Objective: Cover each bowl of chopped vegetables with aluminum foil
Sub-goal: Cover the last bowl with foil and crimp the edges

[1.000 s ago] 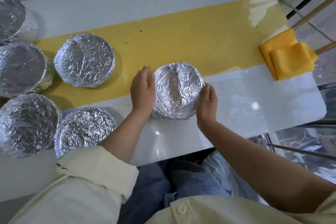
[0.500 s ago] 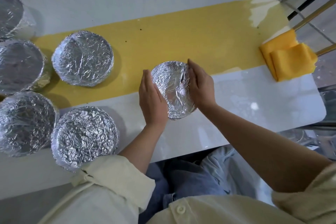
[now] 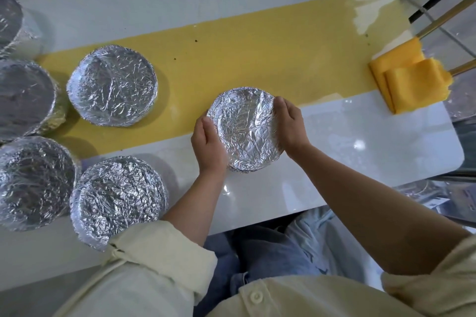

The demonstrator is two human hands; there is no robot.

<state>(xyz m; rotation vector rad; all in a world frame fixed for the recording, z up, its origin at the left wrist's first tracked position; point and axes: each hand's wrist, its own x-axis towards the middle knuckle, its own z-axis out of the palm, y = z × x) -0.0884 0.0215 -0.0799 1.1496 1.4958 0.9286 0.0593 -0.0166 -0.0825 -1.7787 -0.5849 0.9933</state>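
Both hands grip the bowl point(image 3: 244, 131) from opposite sides: the left hand point(image 3: 208, 147) curves round its left wall, and the right hand point(image 3: 289, 126) curls over its right rim. Fingers of each hand lie against the foil point(image 3: 239, 110), which covers the whole top and folds down over the rim. The foil is creased and dips slightly inside the rim.

Position of the bowl: near the middle of the table point(image 3: 360, 149), across the border between the yellow runner point(image 3: 257, 46) and the white near strip. Whether it rests on the table or is raised off it cannot be told.

Other bowls, all foil-covered, all at the left and apart from the hands:
- second bowl point(image 3: 113, 85) — on the runner.
- third bowl point(image 3: 118, 201) — on the white strip at the near edge, partly hidden by the left sleeve point(image 3: 159, 252).
- fourth bowl point(image 3: 33, 180) — just left of the third, touching or nearly so.
- fifth bowl point(image 3: 23, 98) — left of the second, cut by the frame edge.
- sixth bowl point(image 3: 7, 20) — far left corner, mostly out of frame.

A folded yellow cloth point(image 3: 412, 85) lies at the right end of the table, well apart from the bowl.
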